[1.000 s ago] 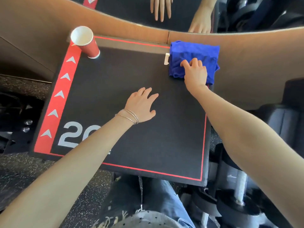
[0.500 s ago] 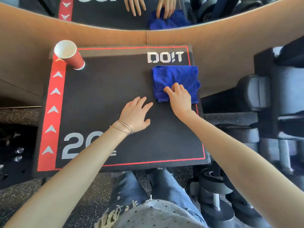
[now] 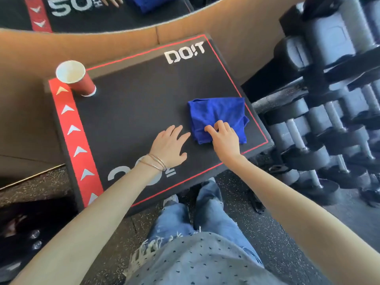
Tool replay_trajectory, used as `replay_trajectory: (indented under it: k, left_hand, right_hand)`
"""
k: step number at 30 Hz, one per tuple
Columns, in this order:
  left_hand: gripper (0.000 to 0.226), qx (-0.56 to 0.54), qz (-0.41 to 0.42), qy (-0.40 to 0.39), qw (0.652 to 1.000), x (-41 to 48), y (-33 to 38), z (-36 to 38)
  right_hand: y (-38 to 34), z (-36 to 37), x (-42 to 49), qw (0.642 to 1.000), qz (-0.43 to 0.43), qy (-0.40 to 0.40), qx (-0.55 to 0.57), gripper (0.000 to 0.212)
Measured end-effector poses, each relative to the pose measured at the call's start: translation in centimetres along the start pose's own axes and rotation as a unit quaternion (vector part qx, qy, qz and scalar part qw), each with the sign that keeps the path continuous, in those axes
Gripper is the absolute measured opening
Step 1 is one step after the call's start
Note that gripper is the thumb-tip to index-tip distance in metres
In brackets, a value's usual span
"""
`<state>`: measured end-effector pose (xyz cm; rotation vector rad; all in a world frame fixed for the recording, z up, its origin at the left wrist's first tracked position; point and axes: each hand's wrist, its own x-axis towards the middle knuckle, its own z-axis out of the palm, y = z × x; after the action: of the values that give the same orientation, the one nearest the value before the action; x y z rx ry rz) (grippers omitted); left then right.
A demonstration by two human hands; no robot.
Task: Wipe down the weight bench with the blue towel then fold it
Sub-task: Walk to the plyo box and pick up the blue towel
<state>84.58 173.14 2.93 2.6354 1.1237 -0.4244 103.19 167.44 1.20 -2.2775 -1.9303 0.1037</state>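
- The towel, blue, is lying in a rough bunched pad right of frame centre, flat on the bench and close to the red line along the bench's right edge.
- The right hand is sitting on the towel's near part, fingers curling into the cloth and gripping it; creases are running toward the knuckles.
- The left hand is resting flat on the bench just left of the towel, fingers straight and spread, holding nothing. I cannot tell if a fingertip is touching the cloth.
- Judging the stage: wiping is looking underway, with the hand working the towel on the right side of the top.
- No wet streaks or marks are showing, so I cannot tell how much of the top is already wiped.
- Likely remaining: the wide left and far stretches, and the corner under the cup, which is standing upright in the upper left on the red arrow strip.
- Folding is looking not yet done; the towel is only loosely doubled, its edges uneven.
- Bracelets are sitting on the left wrist.
- Dumbbells are filling the right of the frame, and a mirror is running across the top.
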Motion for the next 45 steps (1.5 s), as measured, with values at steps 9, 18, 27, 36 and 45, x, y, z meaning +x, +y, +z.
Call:
replay_trajectory:
  k: [9, 18, 27, 36, 45]
  left_hand:
    - [0.068, 0.018, 0.068, -0.008, 0.997, -1.9, 0.0, 0.7]
    - [0.068, 0.007, 0.042, 0.004, 0.999, -0.6, -0.6, -0.7]
    - [0.066, 0.019, 0.03, -0.031, 0.999, 0.0, -0.6, -0.3]
    - [0.066, 0.029, 0.077, -0.044, 0.996, -0.5, -0.5, 0.4]
    - [0.068, 0.099, 0.235, -0.035, 0.966, -0.1, -2.4, -0.6]
  right_hand:
    - [-1.2, -2.2, -6.9, 0.992, 0.038, -0.103, 0.061, 0.043]
    - [-0.4, 0.5, -0.1, 0.976, 0.068, -0.204, 0.007, 0.078]
    - [0.6, 2.3, -3.4, 0.995, 0.025, -0.09, -0.031, 0.07]
    - [-0.7, 1.6, -3.6, 0.992, 0.096, -0.076, -0.029, 0.057]
    - [-3.4, -0.2, -6.5, 0.984, 0.149, -0.019, -0.095, 0.031]
